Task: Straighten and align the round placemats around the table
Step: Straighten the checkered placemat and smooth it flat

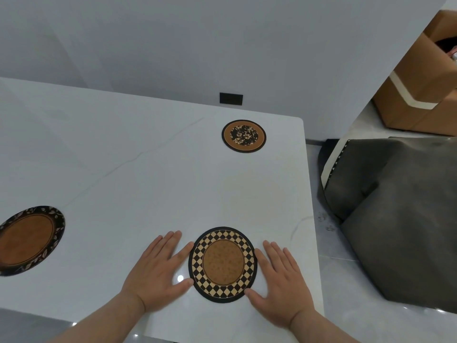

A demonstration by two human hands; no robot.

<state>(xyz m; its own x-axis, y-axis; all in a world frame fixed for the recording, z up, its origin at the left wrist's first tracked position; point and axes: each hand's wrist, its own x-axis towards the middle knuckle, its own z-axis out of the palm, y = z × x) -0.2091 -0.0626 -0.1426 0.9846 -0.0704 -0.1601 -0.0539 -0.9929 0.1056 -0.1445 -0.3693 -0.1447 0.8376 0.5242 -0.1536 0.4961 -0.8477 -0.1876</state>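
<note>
While both hands lie flat — checkered placemat (pixel 223 264) between them

A white table (pixel 153 169) with faint grey veining fills most of the view, its rounded corner at the far right. Behind it stands a plain pale grey wall (pixel 173 40) with a small black wall plate (pixel 231 98). To the right, on glossy pale floor tiles (pixel 346 280), lie a dark grey cover (pixel 400 206), perhaps over a chair, and a brown cardboard box (pixel 418 78).
</note>
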